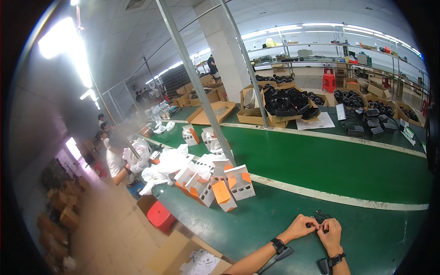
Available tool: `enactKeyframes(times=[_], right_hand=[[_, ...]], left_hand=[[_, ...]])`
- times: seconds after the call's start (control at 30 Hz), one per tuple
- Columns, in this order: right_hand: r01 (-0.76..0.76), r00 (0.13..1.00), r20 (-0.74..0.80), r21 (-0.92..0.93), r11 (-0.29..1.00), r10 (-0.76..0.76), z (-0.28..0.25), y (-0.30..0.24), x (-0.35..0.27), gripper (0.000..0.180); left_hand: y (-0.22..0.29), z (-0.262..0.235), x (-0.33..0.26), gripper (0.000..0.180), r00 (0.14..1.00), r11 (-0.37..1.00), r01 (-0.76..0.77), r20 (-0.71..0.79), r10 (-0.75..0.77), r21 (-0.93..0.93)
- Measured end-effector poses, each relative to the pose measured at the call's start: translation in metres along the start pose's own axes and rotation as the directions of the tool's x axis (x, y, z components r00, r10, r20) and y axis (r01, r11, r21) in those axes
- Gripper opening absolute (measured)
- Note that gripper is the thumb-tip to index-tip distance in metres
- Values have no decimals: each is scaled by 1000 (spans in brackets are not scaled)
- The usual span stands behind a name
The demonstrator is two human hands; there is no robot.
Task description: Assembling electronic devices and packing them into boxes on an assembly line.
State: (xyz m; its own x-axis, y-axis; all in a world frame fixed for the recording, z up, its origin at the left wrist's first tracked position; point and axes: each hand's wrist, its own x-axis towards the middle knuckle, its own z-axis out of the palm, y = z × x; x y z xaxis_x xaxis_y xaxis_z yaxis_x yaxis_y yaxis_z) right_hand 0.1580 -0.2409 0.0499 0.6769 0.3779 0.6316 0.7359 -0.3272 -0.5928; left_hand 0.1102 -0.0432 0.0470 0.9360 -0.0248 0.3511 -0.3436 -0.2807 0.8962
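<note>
By the left hand (304, 228) and right hand (330, 232), grips closed at the fingertips, a thin, black, tangled cable (322, 214) is held just above the worktop (275, 206). Leftward, a red plastic stool (160, 217) and creased orange-and-white card boxes (240, 183) are noted; sightlines are crossed by a metal post (197, 85). The worktop is finished in smooth green, edged by a scuffed pale strip (316, 193).
</note>
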Motion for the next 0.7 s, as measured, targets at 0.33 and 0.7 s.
enactKeyframes(times=[0.33,0.7], right_hand=[[19,1000,16,-32,999,-19,-1,1,0,33],[78,997,12,-68,995,-78,-3,-4,3,35]], left_hand=[[-2,2,1,7,999,999,37,1,-37,-28],[-1,0,3,9,993,993,103,56,-107,65]])
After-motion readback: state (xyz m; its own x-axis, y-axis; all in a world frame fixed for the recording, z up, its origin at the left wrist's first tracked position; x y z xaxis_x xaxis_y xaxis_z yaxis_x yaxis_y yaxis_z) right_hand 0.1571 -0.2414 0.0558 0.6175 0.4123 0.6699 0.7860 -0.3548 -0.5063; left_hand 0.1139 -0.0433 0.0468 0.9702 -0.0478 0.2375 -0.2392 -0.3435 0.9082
